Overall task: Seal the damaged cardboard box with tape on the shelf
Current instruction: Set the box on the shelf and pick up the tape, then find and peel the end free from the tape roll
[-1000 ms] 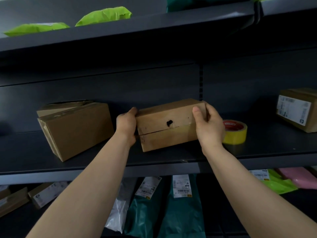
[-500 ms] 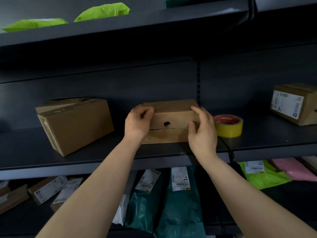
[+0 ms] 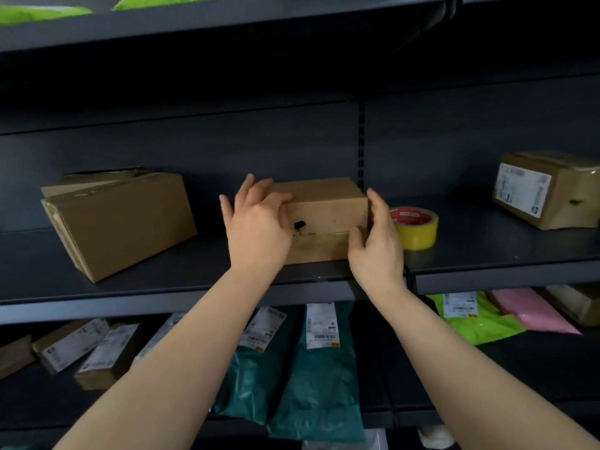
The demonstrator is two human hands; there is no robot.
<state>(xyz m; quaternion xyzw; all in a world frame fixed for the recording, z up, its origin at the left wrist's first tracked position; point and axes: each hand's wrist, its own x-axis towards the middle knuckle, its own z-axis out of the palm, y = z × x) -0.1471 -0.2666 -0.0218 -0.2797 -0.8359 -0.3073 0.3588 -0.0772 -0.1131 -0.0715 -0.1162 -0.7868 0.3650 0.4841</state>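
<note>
A small brown cardboard box [image 3: 324, 211] with a dark ragged hole in its front face stands on the middle shelf [image 3: 162, 277], square to me. My left hand [image 3: 256, 228] lies over its left front, fingers spread and mostly straight, covering that end. My right hand [image 3: 376, 245] is at the box's right end, fingers straight, thumb touching the front face near the seam. A roll of yellow tape [image 3: 415, 227] with a red and white core lies flat on the shelf just right of the box, behind my right hand.
A larger tilted cardboard box [image 3: 120, 219] sits at the shelf's left. A labelled box [image 3: 545, 190] stands at the far right. Below hang teal mailers [image 3: 311, 378], a green one [image 3: 470, 316], a pink one [image 3: 532, 311] and small labelled boxes [image 3: 71, 345]. Green bags [image 3: 42, 13] lie above.
The box was tilted and gripped at both ends; it now stands flat on the shelf. Both hands have loosened and opened, the left moving onto the front face.
</note>
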